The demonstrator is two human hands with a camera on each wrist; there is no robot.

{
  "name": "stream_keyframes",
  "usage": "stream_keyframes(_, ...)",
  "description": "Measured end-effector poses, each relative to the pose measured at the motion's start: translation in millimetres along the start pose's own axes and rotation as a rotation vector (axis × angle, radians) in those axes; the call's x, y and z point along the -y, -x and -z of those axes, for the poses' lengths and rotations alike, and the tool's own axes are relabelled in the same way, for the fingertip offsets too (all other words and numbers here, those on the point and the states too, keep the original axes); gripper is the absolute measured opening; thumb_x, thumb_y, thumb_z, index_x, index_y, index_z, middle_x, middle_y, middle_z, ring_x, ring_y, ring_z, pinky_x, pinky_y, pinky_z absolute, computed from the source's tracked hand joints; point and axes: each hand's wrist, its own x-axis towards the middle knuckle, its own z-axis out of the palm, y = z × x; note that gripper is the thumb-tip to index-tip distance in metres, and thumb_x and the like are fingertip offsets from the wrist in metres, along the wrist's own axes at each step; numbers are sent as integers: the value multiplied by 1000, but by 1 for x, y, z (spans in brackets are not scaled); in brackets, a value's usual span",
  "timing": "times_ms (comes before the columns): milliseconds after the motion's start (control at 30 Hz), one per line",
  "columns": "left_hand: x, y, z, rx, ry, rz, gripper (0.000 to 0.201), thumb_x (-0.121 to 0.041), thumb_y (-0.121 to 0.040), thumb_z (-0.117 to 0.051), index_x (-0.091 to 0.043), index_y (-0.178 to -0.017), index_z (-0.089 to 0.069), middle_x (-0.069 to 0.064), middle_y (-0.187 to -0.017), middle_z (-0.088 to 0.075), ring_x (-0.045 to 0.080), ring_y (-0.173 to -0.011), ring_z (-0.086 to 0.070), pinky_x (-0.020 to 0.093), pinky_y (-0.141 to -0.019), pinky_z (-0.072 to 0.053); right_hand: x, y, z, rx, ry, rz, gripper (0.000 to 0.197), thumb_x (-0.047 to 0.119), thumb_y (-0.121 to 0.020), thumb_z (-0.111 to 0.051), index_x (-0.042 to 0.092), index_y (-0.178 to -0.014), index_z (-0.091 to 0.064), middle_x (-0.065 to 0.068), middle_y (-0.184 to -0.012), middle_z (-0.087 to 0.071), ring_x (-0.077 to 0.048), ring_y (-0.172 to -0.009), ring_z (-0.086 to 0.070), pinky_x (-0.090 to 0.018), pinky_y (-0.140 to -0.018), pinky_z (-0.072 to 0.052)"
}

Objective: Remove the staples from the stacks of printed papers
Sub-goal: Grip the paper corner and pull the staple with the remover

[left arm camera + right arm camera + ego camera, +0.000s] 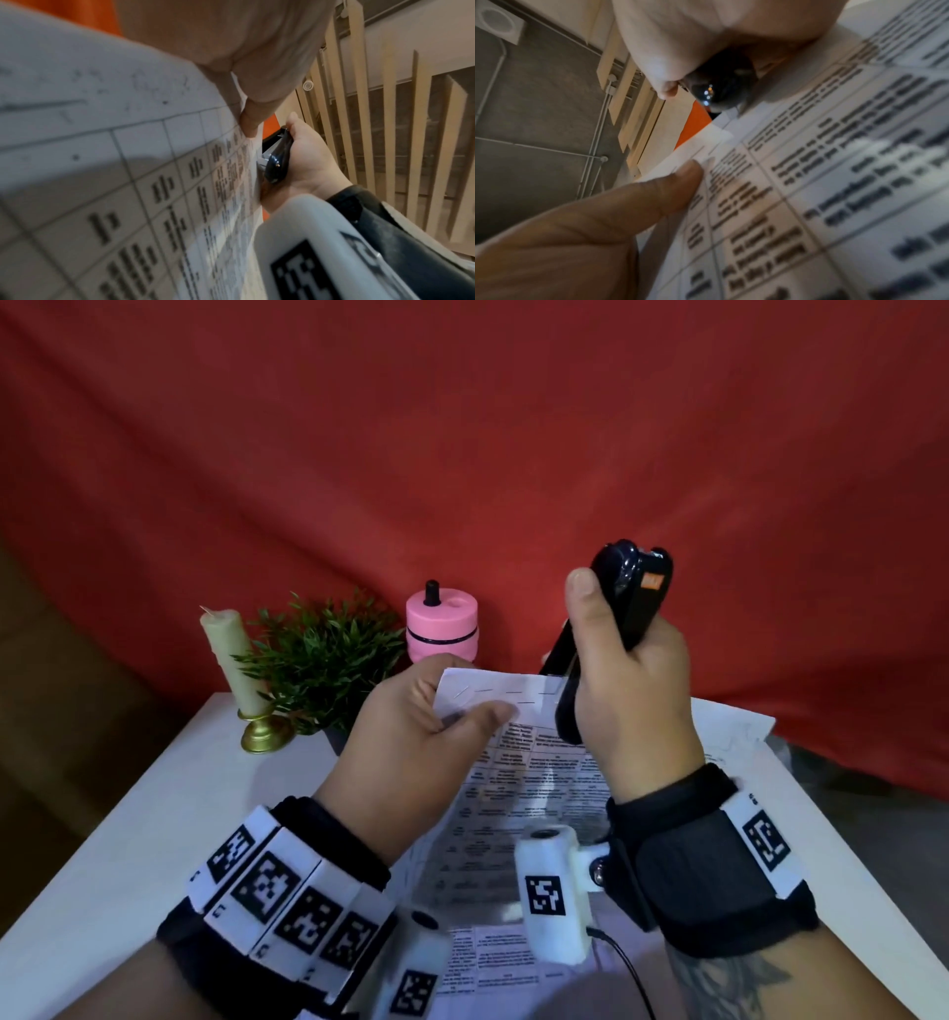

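Several staples (492, 691) show as short dashes along the top margin of the lifted stack of printed papers (518, 793) in the head view, so we judge the step in hand to be working the black stapler's (606, 629) tail end under the one nearest it. Our left hand (411, 742) pinches the stack's upper left corner, thumb on the printed face, fingers behind. Our right hand (624, 690) is wrapped tight round the stapler, thumb up its side, the tool standing steeply with its lower end at the sheet's top edge, at about 3 o'clock from the left thumb. The stack's lower part trails down to the white table (154, 814). At 10 o'clock from the hands stand a candle (228, 660), a small plant (328, 660) and a pink container (441, 626).

From the left wrist, the paper fills the left half; the stapler's metal end sits just beside the sheet's edge at 3 o'clock, gripped in the right palm. Whether it is already under a staple we cannot tell.

From the right wrist, the left thumb lies flat on the margin at 9 o'clock, the stapler's glossy end at 12.

To do this well, we should keep the margin taut, slide the metal tip flat beneath the staple's crown, and lever gently so the paper does not tear.
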Motion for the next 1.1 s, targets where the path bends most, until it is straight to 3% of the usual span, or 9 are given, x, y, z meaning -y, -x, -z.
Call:
stream_keyframes(467, -1, 1, -1, -12, 60, 2, 17, -9, -85, -70, -24, -79, -67, -2, -79, -75, 19, -76, -70, 34, -70, -58, 3, 0, 0, 4, -17, 9, 72, 72, -74, -50, 0, -71, -56, -27, -70, -61, -38, -65, -60, -48, -62, -50)
stream_keyframes(633, 1, 1, -4, 11, 55, 5, 4, -8, -86, -69, -11, -88, -68, 8, -83, -74, 29, -82, -69, 46, -75, -56, -1, -1, 0, -13, -38, 50, 70, 67, -74, -52, -3, -69, -54, -29, -66, -56, -36, -61, -56, -36, -53, -44)
stream_keyframes(733, 1, 2, -5, 41, 74, 20, 6, -6, -84, -70, -8, -89, -67, 12, -84, -73, 34, -82, -67, 44, -75, -55, -6, -4, 2, -31, -32, 60, 58, 64, -75, -54, 9, -58, -48, -15, -53, -49, -24, -51, -50, -30, -50, -38)
stream_keyframes(767, 1, 1, -4, 63, 77, 38, 7, -5, -84, -70, -9, -88, -66, 12, -84, -73, 33, -81, -67, 43, -74, -55, -7, -4, 2, -33, -37, 60, 55, 64, -75, -55, 13, -57, -47, -10, -52, -47, -21, -50, -49, -29, -49, -38)
stream_keyframes(900, 10, -4, -2, 249, -13, 79, 31, -2, -86, -68, -32, -94, -67, -7, -92, -76, 10, -84, -71, 26, -78, -57, -16, -4, 1, -37, -89, 28, 66, 66, -73, -56, 0, -66, -55, -28, -66, -58, -41, -63, -57, -42, -60, -48)
stream_keyframes(967, 16, -4, -2, 231, -129, 7, 40, -4, -90, -62, -44, -91, -67, -18, -80, -73, 1, -69, -67, 20, -63, -56, -21, -2, 1, -31, -168, 6, 55, 66, -72, -59, 12, -67, -60, -19, -66, -64, -34, -63, -61, -42, -64, -51)
stream_keyframes(1000, 17, -3, -2, 199, -160, -47, 44, -1, -92, -59, -43, -89, -69, -22, -71, -70, -4, -63, -64, 14, -58, -51, -23, -1, 3, -42, -209, 5, 50, 67, -72, -60, 17, -68, -62, -14, -67, -65, -30, -64, -63, -40, -65, -52)
stream_keyframes(1033, 21, -3, 0, 164, -165, -107, 44, 5, -91, -57, -36, -91, -73, -25, -71, -70, -9, -67, -63, 11, -64, -50, -25, 1, 6, -63, -234, 24, 48, 67, -73, -61, 18, -72, -62, -9, -67, -66, -26, -65, -64, -36, -64, -52)
stream_keyframes(1100, 29, -4, 1, 92, -152, -230, 41, 13, -84, -61, -21, -101, -76, -15, -98, -74, 0, -95, -68, 23, -87, -55, -26, 5, 12, -117, -265, 105, 47, 65, -77, -60, 18, -79, -60, 4, -68, -67, -17, -65, -66, -29, -62, -52)
